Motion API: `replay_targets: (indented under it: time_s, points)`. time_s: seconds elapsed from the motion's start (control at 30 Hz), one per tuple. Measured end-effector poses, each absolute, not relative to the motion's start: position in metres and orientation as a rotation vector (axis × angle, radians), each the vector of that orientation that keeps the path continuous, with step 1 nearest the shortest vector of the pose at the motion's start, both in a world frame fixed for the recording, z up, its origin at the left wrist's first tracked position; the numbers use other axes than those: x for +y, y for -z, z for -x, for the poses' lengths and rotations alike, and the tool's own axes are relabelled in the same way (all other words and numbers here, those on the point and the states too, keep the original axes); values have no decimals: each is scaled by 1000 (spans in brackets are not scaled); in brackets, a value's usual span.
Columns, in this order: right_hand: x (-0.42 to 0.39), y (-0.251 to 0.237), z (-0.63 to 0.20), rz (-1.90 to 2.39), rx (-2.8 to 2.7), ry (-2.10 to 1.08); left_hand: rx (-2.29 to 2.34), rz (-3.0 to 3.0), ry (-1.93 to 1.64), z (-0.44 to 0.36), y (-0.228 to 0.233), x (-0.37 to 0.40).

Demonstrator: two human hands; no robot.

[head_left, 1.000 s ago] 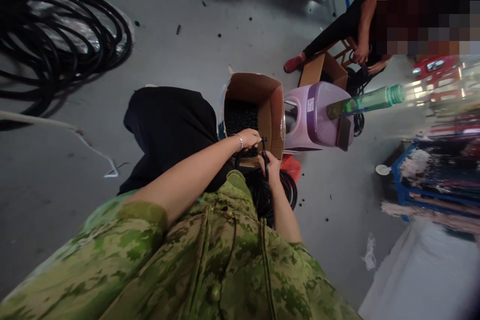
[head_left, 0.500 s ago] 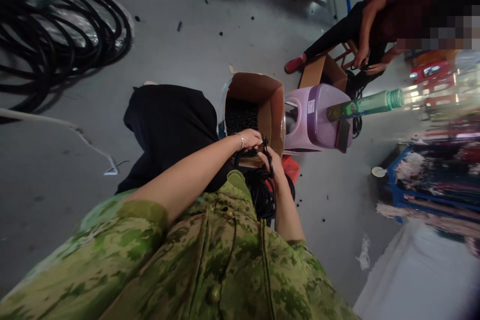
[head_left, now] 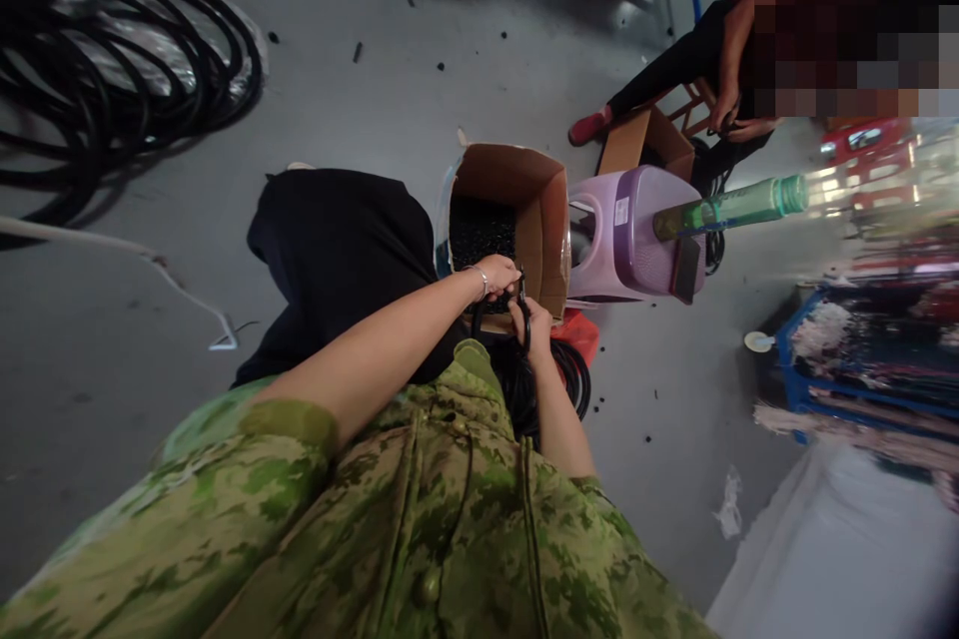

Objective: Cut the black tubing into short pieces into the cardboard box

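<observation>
My left hand [head_left: 494, 275], a bracelet at its wrist, is closed on a thin black tube [head_left: 478, 318] that runs down towards my lap. Facing it, my right hand [head_left: 536, 331] grips what look like black-handled scissors [head_left: 524, 308]; their tips point at the left fingertips. Both hands are over the near edge of an open cardboard box [head_left: 543, 240]. Many small black pieces [head_left: 483, 228] lie inside the box. Below my right hand rests a coil of black tube [head_left: 575, 381], partly hidden by the forearm.
A purple-pink stool [head_left: 636, 210] stands right of the box, bearing a green bottle [head_left: 738, 208] and a dark phone-like object [head_left: 684, 272]. Thick black hose coils [head_left: 247, 50] lie at upper left. Another person [head_left: 674, 60] sits at upper right beside a second box [head_left: 625, 142].
My right hand has moved a little left and turned with the scissors, closer to the left fingertips. My left hand has shifted slightly. The box has stayed in place.
</observation>
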State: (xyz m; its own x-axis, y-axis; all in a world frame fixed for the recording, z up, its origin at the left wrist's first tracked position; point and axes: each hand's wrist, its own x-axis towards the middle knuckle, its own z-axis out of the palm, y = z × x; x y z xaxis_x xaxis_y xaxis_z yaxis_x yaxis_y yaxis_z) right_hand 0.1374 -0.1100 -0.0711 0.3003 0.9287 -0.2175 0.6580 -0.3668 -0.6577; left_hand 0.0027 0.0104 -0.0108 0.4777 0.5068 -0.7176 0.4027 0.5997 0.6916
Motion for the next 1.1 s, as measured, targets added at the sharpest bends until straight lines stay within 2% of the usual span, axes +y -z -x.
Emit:
replay_targets:
  time_s: [0.17,0.43,0.63,0.77,0.93,1.1]
  points:
    - [-110,74,-134,2152,-1374,-915,1144,-915,-134,-4,12,12]
    - [-114,76,-135,2090,-999,-1124,1095,-827,-164,-8,12,13]
    - [-119,68,-128,1821,-883,-1272,1041,-868,-251,-11,10,11]
    - [-127,69,-121,1649,-699,-1360,1022,-1164,-302,-10,9,7]
    - [-135,75,-116,1513,-501,-1428,1251,-1825,-256,-7,3,2]
    - [-140,78,-116,1433,-453,-1429,1282,-2105,-229,-7,-3,-2]
